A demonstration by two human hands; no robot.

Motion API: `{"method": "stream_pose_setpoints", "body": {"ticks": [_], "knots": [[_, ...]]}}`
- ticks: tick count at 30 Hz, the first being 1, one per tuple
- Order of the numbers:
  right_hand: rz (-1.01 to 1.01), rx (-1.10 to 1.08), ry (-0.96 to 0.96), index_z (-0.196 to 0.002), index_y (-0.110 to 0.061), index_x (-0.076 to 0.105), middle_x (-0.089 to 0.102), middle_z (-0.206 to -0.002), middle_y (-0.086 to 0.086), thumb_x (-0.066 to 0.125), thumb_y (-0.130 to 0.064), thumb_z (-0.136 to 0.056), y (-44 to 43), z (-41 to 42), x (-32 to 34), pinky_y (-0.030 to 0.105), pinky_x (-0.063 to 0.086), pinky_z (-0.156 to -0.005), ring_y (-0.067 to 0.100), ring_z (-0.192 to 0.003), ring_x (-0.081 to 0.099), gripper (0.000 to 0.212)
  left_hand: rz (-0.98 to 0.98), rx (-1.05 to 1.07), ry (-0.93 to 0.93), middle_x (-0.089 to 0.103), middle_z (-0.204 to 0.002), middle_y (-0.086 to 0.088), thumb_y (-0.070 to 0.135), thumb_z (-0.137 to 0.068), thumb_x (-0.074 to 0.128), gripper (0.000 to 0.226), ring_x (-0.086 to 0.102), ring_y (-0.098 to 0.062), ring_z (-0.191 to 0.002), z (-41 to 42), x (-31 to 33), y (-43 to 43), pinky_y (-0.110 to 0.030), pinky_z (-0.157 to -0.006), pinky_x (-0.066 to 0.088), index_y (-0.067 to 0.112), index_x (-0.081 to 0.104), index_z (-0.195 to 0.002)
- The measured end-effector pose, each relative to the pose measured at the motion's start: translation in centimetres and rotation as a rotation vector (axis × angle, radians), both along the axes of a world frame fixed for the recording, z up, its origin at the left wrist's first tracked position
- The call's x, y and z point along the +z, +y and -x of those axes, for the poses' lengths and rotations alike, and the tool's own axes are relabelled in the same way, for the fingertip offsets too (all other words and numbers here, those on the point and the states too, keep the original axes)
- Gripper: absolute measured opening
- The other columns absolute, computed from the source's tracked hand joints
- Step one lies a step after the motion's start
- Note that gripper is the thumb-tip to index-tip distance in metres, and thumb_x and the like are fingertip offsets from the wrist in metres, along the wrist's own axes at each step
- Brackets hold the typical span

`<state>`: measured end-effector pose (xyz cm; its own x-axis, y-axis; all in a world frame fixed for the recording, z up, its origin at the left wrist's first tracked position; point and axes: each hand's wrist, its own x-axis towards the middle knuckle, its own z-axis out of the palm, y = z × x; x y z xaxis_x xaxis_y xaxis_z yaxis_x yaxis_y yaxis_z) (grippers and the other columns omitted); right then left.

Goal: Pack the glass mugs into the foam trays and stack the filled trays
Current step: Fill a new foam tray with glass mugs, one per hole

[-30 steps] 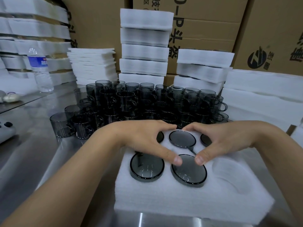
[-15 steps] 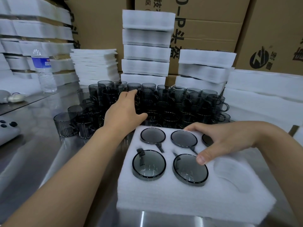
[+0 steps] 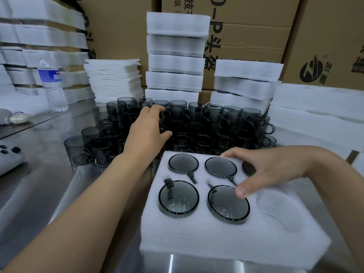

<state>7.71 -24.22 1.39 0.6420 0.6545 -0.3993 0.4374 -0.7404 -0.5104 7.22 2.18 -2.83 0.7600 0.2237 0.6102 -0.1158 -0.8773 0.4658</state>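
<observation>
A white foam tray lies in front of me on the steel table. Several smoky glass mugs sit in its pockets, such as the front middle mug; one back mug is partly hidden under my right hand. The front right pocket is empty. My right hand rests on the tray with fingers spread, thumb on the foam beside the front middle mug's rim. My left hand reaches into the crowd of loose mugs behind the tray, fingers and thumb curled round one mug.
Two stacks of filled foam trays stand behind the mugs, before cardboard boxes. Thin foam sheets and a water bottle are at back left. Foam blocks line the right; a grey device lies far left.
My left hand left the tray, reached forward into the loose mugs and closed round one. My right hand stayed on the tray.
</observation>
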Motion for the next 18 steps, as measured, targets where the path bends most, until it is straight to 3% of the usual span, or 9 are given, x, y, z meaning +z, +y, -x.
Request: {"method": "stream_pose_setpoints", "body": {"ticks": [3,8,11,13,18], "knots": [[-0.001,0.003,-0.001,-0.122,-0.048,0.042,0.064,-0.115,-0.021,0.078,-0.065,-0.048,-0.1,-0.1,-0.1,0.032,0.049,-0.097,0.002,-0.105,0.063,0.084,0.002,-0.033,-0.08,0.049,-0.109,0.003,0.026,-0.082,0.074,0.052,0.048,-0.011,-0.08,0.4,0.4,-0.6,-0.026,-0.081,0.043,0.02,0.05,-0.128],[-0.049,-0.014,-0.061,-0.118,-0.047,0.049,0.062,-0.114,-0.024,0.07,-0.07,-0.054,0.0,-0.3,0.1,0.027,0.048,-0.097,-0.004,-0.104,0.06,0.07,0.016,-0.159,-0.155,0.044,-0.097,0.012,0.03,-0.08,0.075,0.044,0.05,0.0,-0.072,1.2,1.2,-2.0,-0.016,-0.075,0.042,0.022,0.058,-0.12],[-0.206,-0.066,-0.106,-0.113,-0.043,0.057,0.063,-0.114,-0.028,0.06,-0.079,-0.057,0.0,-0.6,0.2,0.021,0.041,-0.1,-0.01,-0.108,0.055,0.067,-0.018,-0.234,-0.143,0.045,-0.098,0.011,0.035,-0.08,0.074,0.044,0.052,-0.002,-0.076,1.7,1.5,-2.6,-0.024,-0.08,0.049,0.022,0.06,-0.119],[-0.376,-0.148,-0.111,-0.108,-0.041,0.06,0.066,-0.111,-0.022,0.058,-0.086,-0.057,0.3,-0.7,0.0,0.022,0.044,-0.096,-0.006,-0.103,0.061,0.069,-0.036,-0.288,-0.147,0.046,-0.098,0.011,0.036,-0.079,0.074,0.044,0.053,-0.005,-0.078,2.0,1.6,-3.0,-0.028,-0.082,0.051,0.021,0.06,-0.119],[-0.718,-0.375,-0.053,-0.103,-0.034,0.059,0.067,-0.111,-0.003,0.058,-0.073,-0.055,2.5,-1.0,-1.2,0.029,0.053,-0.087,0.01,-0.09,0.071,0.062,-0.078,-0.462,-0.151,0.053,-0.103,0.005,0.025,-0.083,0.071,0.036,0.056,-0.009,-0.086,2.7,1.7,-3.9,-0.033,-0.084,0.05,0.017,0.063,-0.118]]}}
